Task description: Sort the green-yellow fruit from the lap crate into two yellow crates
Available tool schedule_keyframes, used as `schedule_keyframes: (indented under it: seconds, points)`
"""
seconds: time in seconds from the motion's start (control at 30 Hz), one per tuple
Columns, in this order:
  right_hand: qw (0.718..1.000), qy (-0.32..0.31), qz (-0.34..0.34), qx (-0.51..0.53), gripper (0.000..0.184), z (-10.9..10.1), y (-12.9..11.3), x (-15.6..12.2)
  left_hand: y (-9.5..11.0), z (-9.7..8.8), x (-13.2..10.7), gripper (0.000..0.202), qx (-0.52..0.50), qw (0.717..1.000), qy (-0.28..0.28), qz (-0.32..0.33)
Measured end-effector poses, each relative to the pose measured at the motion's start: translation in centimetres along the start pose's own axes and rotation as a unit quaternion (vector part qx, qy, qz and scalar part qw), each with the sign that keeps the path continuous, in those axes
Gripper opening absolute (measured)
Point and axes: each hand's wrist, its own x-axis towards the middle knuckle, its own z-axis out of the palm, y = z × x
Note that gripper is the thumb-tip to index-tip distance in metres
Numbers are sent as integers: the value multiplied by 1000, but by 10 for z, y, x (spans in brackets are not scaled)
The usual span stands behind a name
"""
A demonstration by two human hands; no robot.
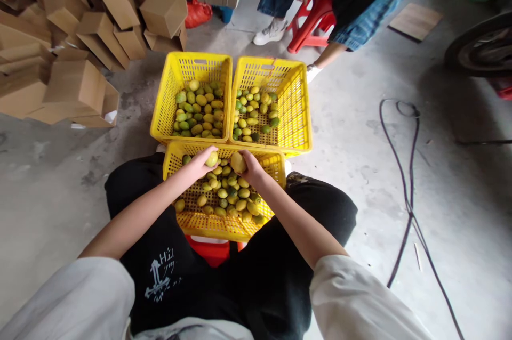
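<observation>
Nearest, at six o'clock from the front crate, are soft black trousers [320,212] with a white print, and pale cloth sleeves [84,297]. Between the knees sits the front crate [224,232], yellow slotted plastic, over something smooth and red [214,255].

Above it, the left hand [202,162] has its fingers closed round a greenish-yellow fruit [212,159]; the right hand [252,168] grips a paler fruit [239,163] from its right side, fingertips partly hidden. The two fruits are apart. Each looks light, firm and smooth-skinned, likely to bruise if dropped and to roll if loosely held; the round middle seems the best place to hold. Below lie loose fruits [222,193], oval, yellow to dark green.

Beyond, at eleven o'clock, is a back crate [168,84] well covered with fruit; at one o'clock, another crate [295,108] holds fruit mostly on its left. A thin black cord [410,191] loops on concrete at three o'clock.

Farther off, stiff brown cartons [80,84] heap up at ten o'clock; at one o'clock a person in blue jeans [370,17] sits on a red stool [302,33]. A rubber wheel [460,49] stands at two o'clock.
</observation>
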Motion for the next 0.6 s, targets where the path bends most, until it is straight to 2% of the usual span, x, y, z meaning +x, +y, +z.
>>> schedule_keyframes:
  seconds: [0.13, 0.33, 0.5, 0.6]
  points:
    - [999, -11, -33, -33, 12, -1, 3, 0, 7, 10, -7, 24, -4, 997, 50, -66]
    - [992, -74, -87, -59, 14, -3, 6, -2, 6, 11, -11, 23, 25, 996, 25, -76]
    - [998, -31, -39, -22, 4, 0, 3, -2, 3, 11, -16, 22, 57, 997, -29, -45]
    - [1000, -15, -8, -11, 12, 1, 1, -2, 3, 12, -16, 23, 35, 998, -10, -56]
